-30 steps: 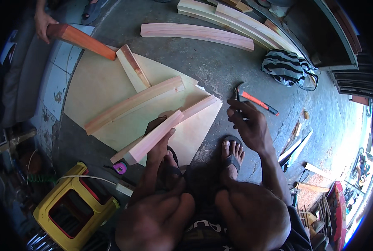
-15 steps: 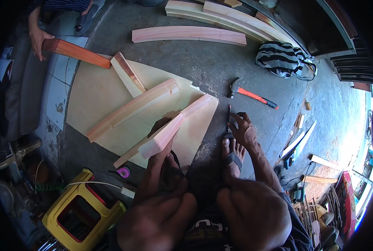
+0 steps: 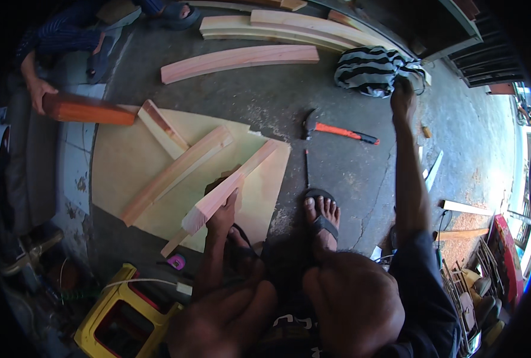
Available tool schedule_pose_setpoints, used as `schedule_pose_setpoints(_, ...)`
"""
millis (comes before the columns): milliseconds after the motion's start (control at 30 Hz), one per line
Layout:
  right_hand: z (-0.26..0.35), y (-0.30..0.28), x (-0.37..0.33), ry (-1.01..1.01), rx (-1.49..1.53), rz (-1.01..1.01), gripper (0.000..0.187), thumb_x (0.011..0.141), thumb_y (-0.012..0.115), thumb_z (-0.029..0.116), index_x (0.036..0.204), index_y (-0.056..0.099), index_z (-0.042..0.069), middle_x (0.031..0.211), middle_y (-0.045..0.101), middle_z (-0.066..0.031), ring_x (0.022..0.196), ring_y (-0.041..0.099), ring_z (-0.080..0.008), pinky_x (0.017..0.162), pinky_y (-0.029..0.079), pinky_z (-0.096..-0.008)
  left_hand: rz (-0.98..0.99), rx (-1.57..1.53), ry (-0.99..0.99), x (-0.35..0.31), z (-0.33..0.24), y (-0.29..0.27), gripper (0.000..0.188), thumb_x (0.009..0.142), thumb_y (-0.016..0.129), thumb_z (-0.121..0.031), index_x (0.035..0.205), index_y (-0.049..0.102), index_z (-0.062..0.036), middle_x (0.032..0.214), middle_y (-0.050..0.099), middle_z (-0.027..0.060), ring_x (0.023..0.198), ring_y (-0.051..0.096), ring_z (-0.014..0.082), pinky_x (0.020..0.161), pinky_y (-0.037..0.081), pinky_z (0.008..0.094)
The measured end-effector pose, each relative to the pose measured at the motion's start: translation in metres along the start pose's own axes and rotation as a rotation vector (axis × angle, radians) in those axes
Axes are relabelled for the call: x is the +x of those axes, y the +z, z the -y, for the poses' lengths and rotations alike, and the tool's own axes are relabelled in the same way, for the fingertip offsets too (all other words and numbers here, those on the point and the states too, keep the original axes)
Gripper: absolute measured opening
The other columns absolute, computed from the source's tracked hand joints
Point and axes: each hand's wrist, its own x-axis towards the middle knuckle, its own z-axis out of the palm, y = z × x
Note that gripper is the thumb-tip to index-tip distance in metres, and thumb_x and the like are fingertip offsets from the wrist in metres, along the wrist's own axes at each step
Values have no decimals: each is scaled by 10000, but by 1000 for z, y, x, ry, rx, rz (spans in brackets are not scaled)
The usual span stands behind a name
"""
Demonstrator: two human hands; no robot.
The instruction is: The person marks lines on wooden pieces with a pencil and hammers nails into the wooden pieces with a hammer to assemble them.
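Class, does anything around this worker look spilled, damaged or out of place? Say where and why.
Yes. Sawdust is strewn on the floor at the right, around two wood strips, looking unswept. At the left, the white tiles show dark, patchy areas that look like damage.

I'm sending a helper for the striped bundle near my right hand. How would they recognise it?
Start with the long, pale wooden boards at the top of the view. Follow them to their right-hand end, where a rumpled bundle sits by the person's outstretched right hand. Unlike the plain, stiff boards, it looks soft and has bold dark-and-light stripes.
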Motion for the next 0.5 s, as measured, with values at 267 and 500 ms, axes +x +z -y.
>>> schedule_pose_setpoints(267,-96,100,62,-220,-115,353,335,928,528,289,1132,666,62,1041,697,-240,1010,653,-417,846,501,-441,-75,25,104,3,-1,3,264,873,765,-155,1077,701,1,1001,736,142,934,707,252,840,530,374)
schedule_pose_setpoints(500,-76,66,61,-97,-115,344,333,927,530,289,1126,668,59,1037,700,-234,995,656,-413,839,502,-440,-32,-133,90,3,-15,13,262,878,745,-64,1121,675,8,1055,711,130,971,684,221,859,528,334)
